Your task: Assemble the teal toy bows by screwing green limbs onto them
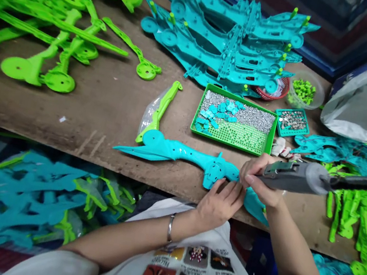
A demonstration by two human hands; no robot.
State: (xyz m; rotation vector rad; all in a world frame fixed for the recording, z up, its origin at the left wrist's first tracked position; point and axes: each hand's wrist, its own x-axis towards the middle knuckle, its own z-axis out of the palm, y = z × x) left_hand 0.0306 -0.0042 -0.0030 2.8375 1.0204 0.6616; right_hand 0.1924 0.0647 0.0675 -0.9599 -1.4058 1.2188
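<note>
A blue plastic bow-shaped part [189,154] lies along the table's near edge, its right portion partly covered by my hands. My left hand [219,203] rests on it just right of the round hub, fingers bent over it and holding it. In my right hand [261,177] is a grey power screwdriver [292,175], tilted nearly flat, with a black cord or hose running off to the right. Its tip is hidden behind my fingers near the blue part. A green arm piece [160,112] with a clear plastic bag touches the blue part's left section.
Behind the part stands a green tray [230,141] of screws and small blue pieces. A small blue tray [291,122], a clear tub [303,92] and a red basket [275,89] sit beyond. Stacked blue frames [233,37] and green pieces [21,66] cover the back and left.
</note>
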